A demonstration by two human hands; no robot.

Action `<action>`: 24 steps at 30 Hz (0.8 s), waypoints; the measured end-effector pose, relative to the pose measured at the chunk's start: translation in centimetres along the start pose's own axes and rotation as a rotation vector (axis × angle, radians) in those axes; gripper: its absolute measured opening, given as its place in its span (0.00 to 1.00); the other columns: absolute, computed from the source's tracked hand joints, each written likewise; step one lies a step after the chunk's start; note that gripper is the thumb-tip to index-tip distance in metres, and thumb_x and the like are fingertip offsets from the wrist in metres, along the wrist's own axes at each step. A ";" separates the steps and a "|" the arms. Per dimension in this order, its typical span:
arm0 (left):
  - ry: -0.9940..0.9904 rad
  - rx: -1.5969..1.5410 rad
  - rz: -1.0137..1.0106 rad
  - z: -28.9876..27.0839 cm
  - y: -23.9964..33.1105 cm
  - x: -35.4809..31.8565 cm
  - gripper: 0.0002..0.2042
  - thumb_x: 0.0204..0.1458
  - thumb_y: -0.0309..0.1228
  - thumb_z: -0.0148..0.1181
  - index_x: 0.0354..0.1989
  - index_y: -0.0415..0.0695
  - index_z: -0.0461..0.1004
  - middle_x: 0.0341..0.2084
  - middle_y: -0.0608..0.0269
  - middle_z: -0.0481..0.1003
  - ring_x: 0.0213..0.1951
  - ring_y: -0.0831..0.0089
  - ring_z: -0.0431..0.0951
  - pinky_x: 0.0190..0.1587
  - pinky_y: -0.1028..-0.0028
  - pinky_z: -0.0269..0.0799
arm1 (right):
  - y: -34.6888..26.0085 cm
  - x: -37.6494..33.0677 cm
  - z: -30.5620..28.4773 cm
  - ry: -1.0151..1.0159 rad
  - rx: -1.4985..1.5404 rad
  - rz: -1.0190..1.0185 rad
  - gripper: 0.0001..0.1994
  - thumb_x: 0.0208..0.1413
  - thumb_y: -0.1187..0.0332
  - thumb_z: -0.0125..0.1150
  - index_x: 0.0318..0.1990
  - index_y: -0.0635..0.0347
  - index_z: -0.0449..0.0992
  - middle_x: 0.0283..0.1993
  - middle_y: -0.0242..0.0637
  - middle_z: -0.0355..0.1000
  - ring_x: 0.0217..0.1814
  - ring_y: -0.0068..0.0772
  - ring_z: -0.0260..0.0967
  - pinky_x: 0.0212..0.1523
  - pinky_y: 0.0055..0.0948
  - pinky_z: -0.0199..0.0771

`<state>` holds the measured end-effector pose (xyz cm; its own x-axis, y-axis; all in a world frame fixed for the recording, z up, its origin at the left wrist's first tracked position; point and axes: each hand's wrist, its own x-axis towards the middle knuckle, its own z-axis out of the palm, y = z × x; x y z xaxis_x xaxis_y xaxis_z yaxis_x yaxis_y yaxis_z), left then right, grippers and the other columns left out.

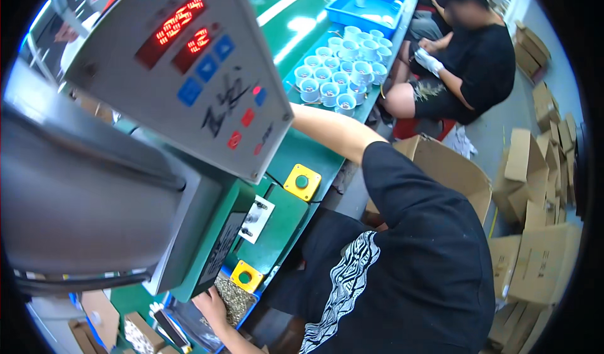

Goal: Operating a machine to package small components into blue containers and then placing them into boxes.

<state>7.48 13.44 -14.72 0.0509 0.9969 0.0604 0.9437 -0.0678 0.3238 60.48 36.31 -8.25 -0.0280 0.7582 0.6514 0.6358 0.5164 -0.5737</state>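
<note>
A small factory assembly line is showing here: a green workbench (pixel 296 14) is running toward twelve o'clock, white cups (pixel 343 71) are crowding it, a machine control panel (pixel 189 71) is glowing at eleven, and cardboard cartons (pixel 535 247) are piling up at four.

Black short-sleeved T-shirt (pixel 428 259) with a white swirling print, bare forearms
</note>
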 end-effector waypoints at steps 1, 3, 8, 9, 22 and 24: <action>-0.008 -0.006 -0.003 0.0 -0.3 0.0 0.27 0.66 0.35 0.55 0.69 0.35 0.63 0.72 0.38 0.57 0.72 0.41 0.56 0.74 0.54 0.51 | 0.2 1.0 0.0 -0.060 -0.017 -0.007 0.17 0.56 0.64 0.68 0.50 0.59 0.78 0.55 0.41 0.76 0.56 0.42 0.74 0.59 0.42 0.74; -0.027 -0.021 -0.015 0.3 -0.7 0.3 0.27 0.66 0.36 0.54 0.70 0.35 0.62 0.72 0.39 0.56 0.73 0.42 0.55 0.74 0.54 0.51 | 0.9 0.1 -2.2 -0.187 -0.051 -0.019 0.17 0.56 0.64 0.68 0.51 0.59 0.78 0.56 0.41 0.76 0.57 0.43 0.73 0.60 0.43 0.74; -0.040 -0.078 -0.083 -0.4 0.3 0.1 0.27 0.66 0.36 0.54 0.70 0.35 0.63 0.72 0.39 0.56 0.73 0.43 0.55 0.74 0.53 0.51 | 8.5 -2.1 -14.8 0.157 -0.677 0.001 0.18 0.56 0.60 0.66 0.54 0.52 0.80 0.60 0.41 0.74 0.63 0.49 0.69 0.66 0.46 0.68; -0.038 -0.074 -0.085 -0.3 0.1 0.3 0.27 0.66 0.37 0.54 0.70 0.35 0.63 0.72 0.39 0.56 0.73 0.43 0.55 0.74 0.53 0.51 | 10.6 -2.5 -17.7 0.221 -0.797 0.042 0.18 0.56 0.60 0.66 0.54 0.51 0.80 0.60 0.41 0.74 0.62 0.49 0.69 0.65 0.46 0.68; -0.050 -0.030 -0.146 -0.3 0.8 0.3 0.27 0.68 0.39 0.53 0.70 0.36 0.63 0.72 0.41 0.56 0.73 0.44 0.55 0.74 0.54 0.51 | 16.4 -5.4 -26.5 -0.231 -0.627 0.382 0.16 0.58 0.67 0.62 0.55 0.48 0.81 0.55 0.45 0.77 0.59 0.50 0.73 0.61 0.44 0.74; -0.058 -0.018 -0.163 -0.3 1.0 0.1 0.27 0.68 0.39 0.53 0.70 0.37 0.63 0.73 0.41 0.56 0.73 0.45 0.55 0.74 0.54 0.51 | 16.3 -4.9 -25.9 -0.273 -0.678 0.326 0.16 0.57 0.70 0.63 0.53 0.50 0.81 0.54 0.45 0.77 0.57 0.50 0.74 0.59 0.43 0.74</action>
<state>8.33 13.51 -14.14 -0.0830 0.9953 -0.0489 0.9352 0.0948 0.3413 90.90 30.71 -7.91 0.1076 0.9452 0.3082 0.9724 -0.0356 -0.2305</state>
